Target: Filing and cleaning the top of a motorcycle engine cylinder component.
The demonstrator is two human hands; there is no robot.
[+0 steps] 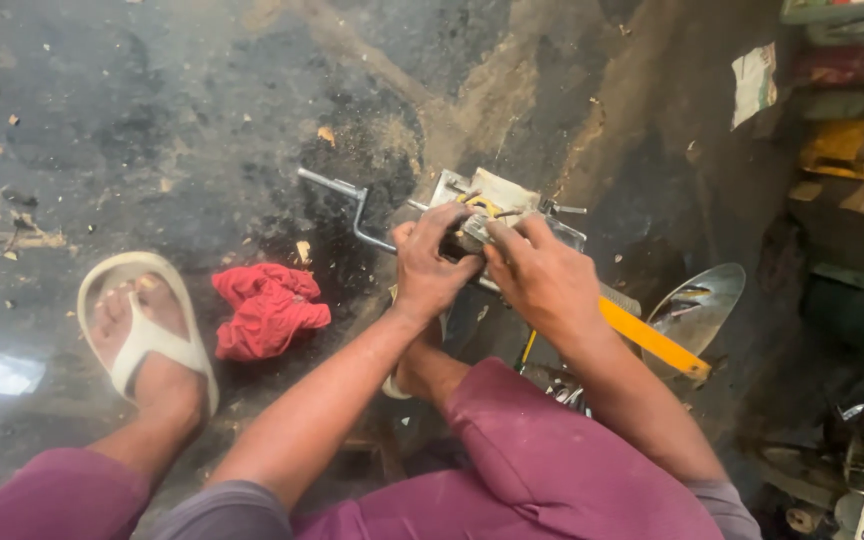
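My left hand (430,262) and my right hand (542,278) meet over a small grey metal part with yellow wiring (485,207), which sits low on the dirty floor. The fingers of both hands close on the part from either side. A bent metal crank rod (350,205) sticks out to the left of it. Under my right wrist a yellow flat bar (652,340) runs down to the right. How the part is fixed beneath my hands is hidden.
A crumpled red rag (267,308) lies left of my hands. My left foot in a white sandal (144,330) rests on the dark oily floor (152,120). A shiny curved metal piece (697,305) lies at the right, with cluttered shelves (842,120) behind.
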